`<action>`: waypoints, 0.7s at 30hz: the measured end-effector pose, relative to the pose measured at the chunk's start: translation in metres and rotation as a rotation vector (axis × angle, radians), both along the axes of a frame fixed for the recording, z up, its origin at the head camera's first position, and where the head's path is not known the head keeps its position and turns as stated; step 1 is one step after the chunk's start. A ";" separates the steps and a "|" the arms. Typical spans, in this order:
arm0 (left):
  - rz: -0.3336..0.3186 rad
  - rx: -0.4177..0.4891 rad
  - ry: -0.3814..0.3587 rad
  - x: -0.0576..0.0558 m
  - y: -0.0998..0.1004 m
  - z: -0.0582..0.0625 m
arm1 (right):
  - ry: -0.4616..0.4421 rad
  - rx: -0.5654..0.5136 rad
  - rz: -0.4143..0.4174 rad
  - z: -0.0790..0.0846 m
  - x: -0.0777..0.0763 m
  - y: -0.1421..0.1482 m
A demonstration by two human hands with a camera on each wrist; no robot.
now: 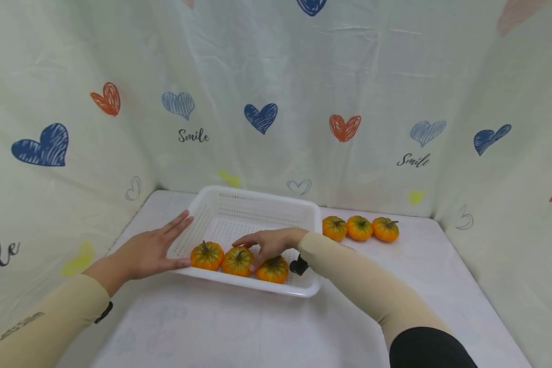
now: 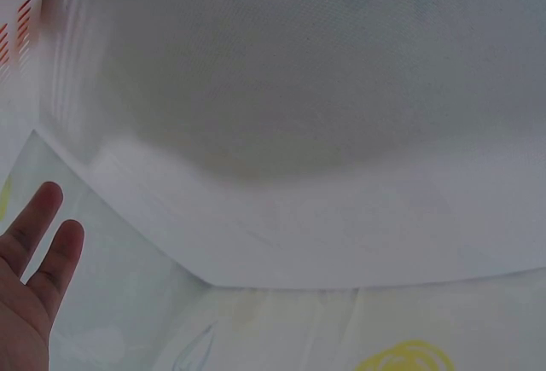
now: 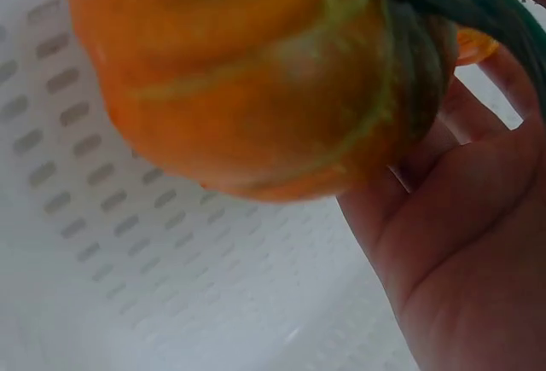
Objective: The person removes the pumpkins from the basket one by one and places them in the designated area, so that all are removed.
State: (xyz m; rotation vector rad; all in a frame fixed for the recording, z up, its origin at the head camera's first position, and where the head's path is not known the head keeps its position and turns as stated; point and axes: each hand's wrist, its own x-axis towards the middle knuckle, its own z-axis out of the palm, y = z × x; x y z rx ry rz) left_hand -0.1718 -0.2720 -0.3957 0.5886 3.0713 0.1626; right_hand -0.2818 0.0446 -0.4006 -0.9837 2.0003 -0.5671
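Head view: the right hand (image 1: pixel 276 243) is pinching the middle pumpkin (image 1: pixel 236 262) between thumb and fingers along the near side of the white basket (image 1: pixel 239 222), while the left hand (image 1: pixel 152 253) is spreading its fingers at the basket's left end. The pumpkin is probably feeling light and stiff, its glossy skin perhaps slipping slightly, so its rounded sides are offering the safest hold; the neighbouring pumpkin's (image 1: pixel 273 270) stem (image 3: pixel 478 4) is looking likelier to snap
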 end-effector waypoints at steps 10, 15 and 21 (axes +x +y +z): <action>-0.004 0.006 0.003 0.000 0.001 0.000 | -0.023 0.005 0.022 0.001 -0.009 -0.005; 0.001 0.004 -0.005 0.000 0.000 -0.001 | 0.006 0.022 0.036 -0.004 -0.006 -0.010; 0.002 -0.002 -0.005 0.000 0.000 0.000 | 0.015 0.006 0.018 -0.004 -0.003 -0.011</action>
